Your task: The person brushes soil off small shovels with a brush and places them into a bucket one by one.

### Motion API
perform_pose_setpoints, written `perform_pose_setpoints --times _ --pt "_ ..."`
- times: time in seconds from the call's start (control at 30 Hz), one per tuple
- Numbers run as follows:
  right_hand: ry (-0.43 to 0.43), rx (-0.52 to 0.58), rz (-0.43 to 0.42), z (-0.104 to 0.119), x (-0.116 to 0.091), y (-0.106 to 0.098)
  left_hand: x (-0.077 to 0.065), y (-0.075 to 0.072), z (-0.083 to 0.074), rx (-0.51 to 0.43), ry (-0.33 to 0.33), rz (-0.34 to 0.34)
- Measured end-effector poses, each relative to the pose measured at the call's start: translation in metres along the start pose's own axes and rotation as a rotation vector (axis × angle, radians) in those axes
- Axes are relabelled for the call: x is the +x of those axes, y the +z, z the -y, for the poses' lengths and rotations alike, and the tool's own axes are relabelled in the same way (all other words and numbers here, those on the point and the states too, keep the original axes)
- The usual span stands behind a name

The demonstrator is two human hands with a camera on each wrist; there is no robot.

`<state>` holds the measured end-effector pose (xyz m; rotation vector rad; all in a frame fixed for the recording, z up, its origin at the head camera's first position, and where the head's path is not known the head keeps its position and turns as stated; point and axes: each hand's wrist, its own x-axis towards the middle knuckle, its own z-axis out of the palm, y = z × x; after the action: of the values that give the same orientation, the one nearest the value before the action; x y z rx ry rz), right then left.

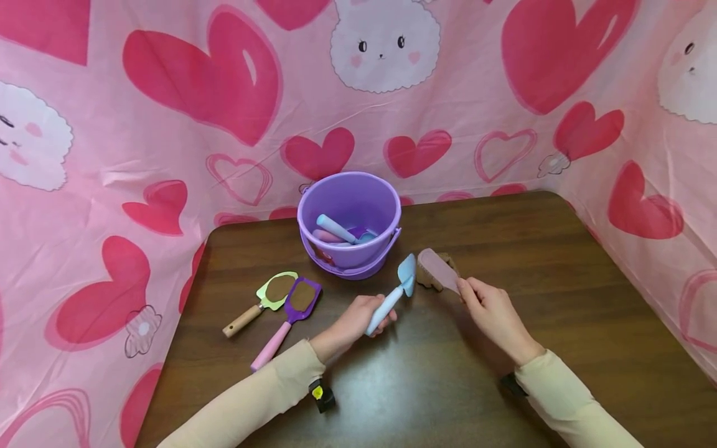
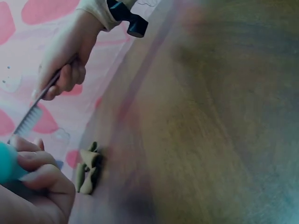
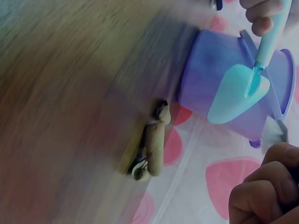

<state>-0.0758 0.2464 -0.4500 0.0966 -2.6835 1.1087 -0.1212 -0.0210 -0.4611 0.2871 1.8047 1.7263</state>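
My left hand (image 1: pixel 358 320) grips the white-blue handle of a toy trowel (image 1: pixel 407 274), its light blue blade pointing up and away in the head view. My right hand (image 1: pixel 495 314) holds a flat pinkish brush (image 1: pixel 439 269); its white bristles (image 2: pixel 32 120) show in the left wrist view. Beside the trowel blade, partly hidden under the brush in the head view, is a lumpy brown object (image 1: pixel 426 278) on the table. The right wrist view shows this brown object (image 3: pixel 155 147) with a rounded, log-like part. There the trowel blade (image 3: pixel 233 95) overlaps the bucket.
A purple bucket (image 1: pixel 350 255) with blue and pink handled tools inside stands at the back of the table. On the left lie a green-edged shovel with a wooden handle (image 1: pixel 242 320) and a purple shovel with a pink handle (image 1: pixel 271 346), both brown in the middle. Heart-patterned cloth hangs around.
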Motion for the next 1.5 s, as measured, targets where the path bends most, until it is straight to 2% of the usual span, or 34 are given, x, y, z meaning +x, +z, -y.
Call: perform_pose_setpoints --times 0.27,0.4,0.57,0.77,0.9,1.03,1.2,1.3,1.5 --pt "-0.010 0.092 0.177 0.007 0.000 0.010 -0.001 0.000 0.009 -0.053 0.004 0.044" --pt "-0.038 0.116 0.218 0.010 -0.001 0.017 -0.003 0.000 0.011 -0.051 0.024 0.046" --pt "-0.028 0.127 0.219 0.008 0.000 0.021 -0.004 -0.002 0.012 -0.048 0.026 0.049" --pt "0.064 0.132 0.192 -0.002 0.006 0.020 -0.005 -0.007 0.013 -0.043 0.028 0.061" --pt "0.095 0.095 0.148 -0.006 0.009 0.017 -0.005 -0.008 0.013 -0.035 0.033 0.056" --pt "0.086 0.105 0.130 -0.002 0.007 0.017 -0.004 -0.007 0.014 -0.036 0.036 0.045" --pt "0.006 0.172 0.201 0.006 0.003 0.022 -0.003 -0.006 0.014 -0.055 0.024 0.034" --pt "-0.015 0.178 0.221 0.007 0.002 0.026 -0.003 -0.006 0.014 -0.073 0.008 0.052" --pt "0.071 0.200 0.173 -0.004 0.006 0.026 -0.004 -0.009 0.011 -0.125 0.016 0.111"
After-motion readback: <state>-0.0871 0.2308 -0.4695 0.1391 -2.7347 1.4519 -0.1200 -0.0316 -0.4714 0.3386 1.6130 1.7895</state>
